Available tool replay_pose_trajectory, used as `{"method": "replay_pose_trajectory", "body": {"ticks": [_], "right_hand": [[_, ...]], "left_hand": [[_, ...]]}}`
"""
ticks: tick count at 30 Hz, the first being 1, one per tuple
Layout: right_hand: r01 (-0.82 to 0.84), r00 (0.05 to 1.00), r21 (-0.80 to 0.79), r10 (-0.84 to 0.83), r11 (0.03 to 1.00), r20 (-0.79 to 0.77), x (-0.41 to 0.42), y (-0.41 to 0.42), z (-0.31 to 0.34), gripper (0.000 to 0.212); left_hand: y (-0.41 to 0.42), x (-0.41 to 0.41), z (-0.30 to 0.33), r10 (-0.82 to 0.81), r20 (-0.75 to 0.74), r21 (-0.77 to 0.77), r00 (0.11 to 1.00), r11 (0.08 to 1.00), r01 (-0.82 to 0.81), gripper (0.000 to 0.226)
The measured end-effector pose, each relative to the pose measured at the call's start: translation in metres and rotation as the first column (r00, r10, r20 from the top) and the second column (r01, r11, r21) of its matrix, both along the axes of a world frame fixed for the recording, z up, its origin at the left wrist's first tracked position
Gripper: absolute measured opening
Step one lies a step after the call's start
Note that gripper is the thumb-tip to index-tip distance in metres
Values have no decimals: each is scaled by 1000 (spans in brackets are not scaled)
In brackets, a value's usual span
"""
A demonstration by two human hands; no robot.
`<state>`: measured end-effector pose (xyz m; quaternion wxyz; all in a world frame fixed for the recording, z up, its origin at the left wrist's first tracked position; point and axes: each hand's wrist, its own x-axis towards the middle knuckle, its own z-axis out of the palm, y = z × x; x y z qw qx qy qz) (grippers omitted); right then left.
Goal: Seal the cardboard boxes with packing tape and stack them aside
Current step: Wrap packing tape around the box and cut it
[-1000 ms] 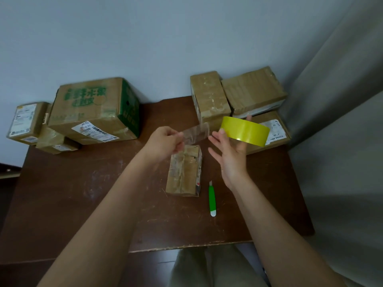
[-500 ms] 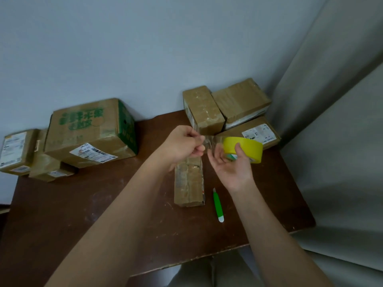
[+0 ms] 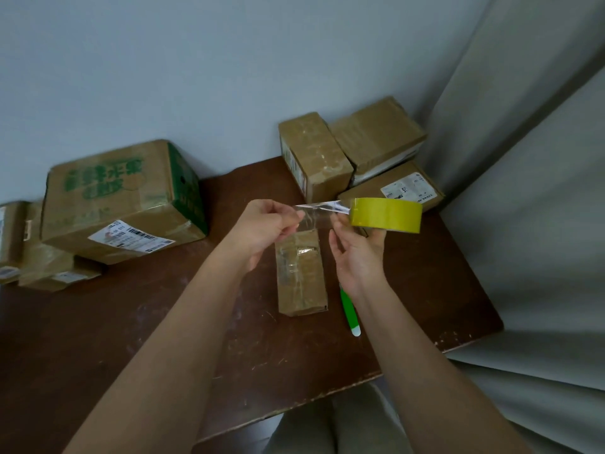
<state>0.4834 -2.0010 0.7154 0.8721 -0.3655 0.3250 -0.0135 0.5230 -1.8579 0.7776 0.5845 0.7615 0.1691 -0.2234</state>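
Left hand [image 3: 266,224] pinching clear tape end [image 3: 316,213], right hand [image 3: 358,253] gripping yellow roll [image 3: 386,213] at 3 o'clock. Reckon tape's flimsy, sticky; I'd keep it taut.

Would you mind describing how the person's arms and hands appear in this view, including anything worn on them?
Both forearms are bare right up to the bottom edge of the picture; no sleeve shows. The left hand and the right hand wear no gloves, and no watch, ring, bracelet or marking is visible on either wrist or on the fingers. Below the table edge, light greyish trousers show on the person's lap.
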Motion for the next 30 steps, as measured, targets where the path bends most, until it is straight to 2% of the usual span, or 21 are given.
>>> {"method": "replay_pose_trajectory", "body": {"ticks": [4,7,9,19,30], "right_hand": [[-81,997,-199,77,977,-30,-6,16,-24,70],[-143,990,-293,141,945,-31,-12,22,-37,81],[-189,982,-329,188,925,-38,-14,26,-42,80],[-209,978,-399,182,893,-104,-13,29,-58,65],[-192,981,-404,185,895,-55,-9,33,-64,60]], "left_hand": [[5,-3,-23,-18,38,118,999,993,14,28],[8,-3,-36,17,39,108,999,994,-21,28],[10,-2,-44,57,33,71,998,996,-59,25],[9,1,-56,65,6,43,998,997,-65,20],[12,1,-59,44,9,51,999,998,-44,20]]}}
